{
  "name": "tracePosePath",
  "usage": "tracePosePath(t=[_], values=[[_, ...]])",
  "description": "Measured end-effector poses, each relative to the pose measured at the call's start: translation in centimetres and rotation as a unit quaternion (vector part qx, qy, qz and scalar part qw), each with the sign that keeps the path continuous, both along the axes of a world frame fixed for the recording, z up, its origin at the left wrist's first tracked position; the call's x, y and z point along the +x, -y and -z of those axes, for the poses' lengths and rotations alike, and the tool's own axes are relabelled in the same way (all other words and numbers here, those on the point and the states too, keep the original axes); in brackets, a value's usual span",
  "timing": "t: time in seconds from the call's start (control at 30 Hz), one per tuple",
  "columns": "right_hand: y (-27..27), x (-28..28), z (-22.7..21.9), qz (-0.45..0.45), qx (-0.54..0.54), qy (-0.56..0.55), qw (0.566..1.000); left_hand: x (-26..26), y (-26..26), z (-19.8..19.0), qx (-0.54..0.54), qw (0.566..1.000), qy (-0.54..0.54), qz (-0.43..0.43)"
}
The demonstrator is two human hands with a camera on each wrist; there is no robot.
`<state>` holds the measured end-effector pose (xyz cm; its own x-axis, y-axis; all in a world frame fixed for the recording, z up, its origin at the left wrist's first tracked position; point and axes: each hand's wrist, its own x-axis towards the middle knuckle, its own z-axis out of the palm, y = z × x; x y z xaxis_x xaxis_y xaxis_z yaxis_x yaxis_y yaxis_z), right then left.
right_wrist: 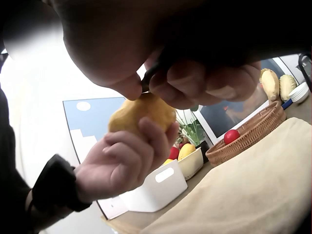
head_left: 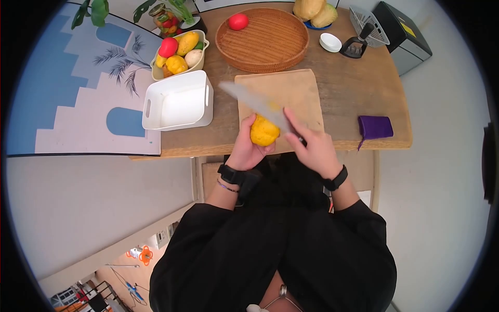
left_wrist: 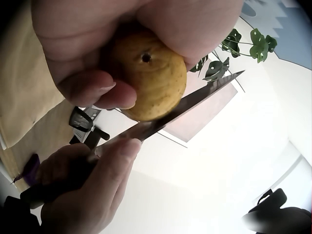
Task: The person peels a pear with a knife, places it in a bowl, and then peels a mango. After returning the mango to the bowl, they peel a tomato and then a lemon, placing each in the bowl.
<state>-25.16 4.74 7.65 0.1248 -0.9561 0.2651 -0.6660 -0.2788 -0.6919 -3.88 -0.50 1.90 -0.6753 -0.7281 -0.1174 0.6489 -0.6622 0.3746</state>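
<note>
My left hand (head_left: 246, 147) grips a round yellow fruit (head_left: 264, 131) just above the near edge of the cutting board (head_left: 296, 86). In the left wrist view the fruit (left_wrist: 155, 80) shows a small dark pit in its skin, with fingers curled round it. A large kitchen knife (head_left: 249, 100) is in my right hand (head_left: 316, 150), its dark handle (left_wrist: 63, 187) wrapped by the fingers. The blade (left_wrist: 195, 97) lies right at the fruit's side and points away to the left. From the right wrist view, the fruit (right_wrist: 139, 116) sits directly below the knife hand (right_wrist: 195, 83).
Left of the board stands a white bin (head_left: 179, 104), behind it a cream basket (head_left: 204, 52) of fruit. A round wicker tray (head_left: 265, 47) with a red fruit (head_left: 238, 21) is at the back. A purple pouch (head_left: 375, 127) and a black-handled tool (head_left: 358, 44) lie to the right.
</note>
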Motion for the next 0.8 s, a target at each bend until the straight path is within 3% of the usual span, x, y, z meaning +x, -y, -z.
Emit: tracePosePath(t=[0.03,0.17,0.23,0.27,0.33,0.47,0.53,0.57,0.67,0.73,0.77,0.8], values=[[0.4,-0.2,-0.4,0.002,0.035,0.052,0.998,0.1,-0.3,-0.3,0.002,0.999,0.038,0.001],[1.7,-0.8,0.6,-0.043,0.006,0.088,0.995,0.4,-0.5,-2.2,0.021,0.995,0.092,-0.017],[0.8,-0.6,0.3,-0.031,0.127,0.11,0.985,0.3,-0.6,-2.6,0.015,0.987,0.158,-0.032],[0.3,-0.5,0.6,-0.03,0.13,0.11,0.985,0.3,-0.7,-2.4,0.019,0.987,0.158,-0.032],[-0.4,0.1,0.7,-0.027,0.019,0.058,0.998,0.5,-0.1,-2.1,-0.006,0.987,0.155,-0.043],[-2.0,0.6,-0.7,-0.059,0.07,-0.056,0.994,-0.1,0.0,0.6,0.068,0.981,0.138,-0.116],[-2.4,1.0,-1.1,-0.088,0.016,-0.164,0.982,-0.2,0.5,0.9,-0.038,0.998,0.02,-0.056],[-2.3,1.1,-0.8,-0.086,0.013,-0.166,0.982,-0.4,0.1,0.9,-0.054,0.994,0.047,-0.089],[-1.9,1.2,0.3,-0.077,-0.001,-0.145,0.986,-0.9,0.0,-0.6,-0.011,0.99,0.103,-0.1],[-1.2,1.0,0.9,-0.032,-0.01,-0.071,0.997,-0.8,-0.6,-0.7,0.063,0.974,0.159,-0.147],[-0.7,0.9,1.1,-0.032,-0.007,-0.069,0.997,0.1,-0.2,0.2,0.034,0.992,0.091,-0.082],[0.1,0.7,1.3,0.012,0.024,-0.023,0.999,0.4,-0.4,0.1,0.034,0.992,0.092,-0.081]])
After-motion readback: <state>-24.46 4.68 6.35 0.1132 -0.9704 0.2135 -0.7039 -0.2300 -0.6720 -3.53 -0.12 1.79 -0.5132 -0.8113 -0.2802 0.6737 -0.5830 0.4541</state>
